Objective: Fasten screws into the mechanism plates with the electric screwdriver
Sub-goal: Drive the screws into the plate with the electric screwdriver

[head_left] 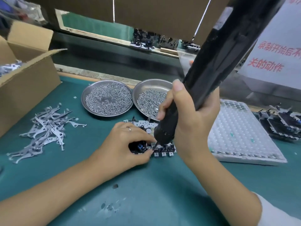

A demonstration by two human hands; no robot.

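The electric screwdriver (200,88) was gripped in the right hand (192,118), fingers wrapped round its black body and the thumb laid up along it, with the tool tilted so the top leaned off toward the far right corner of the desk (146,185). Its tip was brought down onto the near edge of the mechanism plate (146,126), which was lying flat around the middle of the desk, just in front of the two dishes. The plate was held down by the left hand (125,144), fingers curled over its near left part and pinched in right next to the tip (a ring could be seen on one finger). Whether a screw was actually under the bit couldn't be told, too small and blurry. Behind the plate two round metal dishes were sitting side by side: the left dish (106,97) loaded with small screws, the right dish (151,98) also with screws and partly hidden by the right hand. A loose heap of flat metal levers (45,129) was spread toward the left edge, beside an open cardboard box (26,79) at the far left corner. A white dimpled tray (241,132) was lying to the right, with dark assembled mechanisms (283,124) stacked at the right edge.
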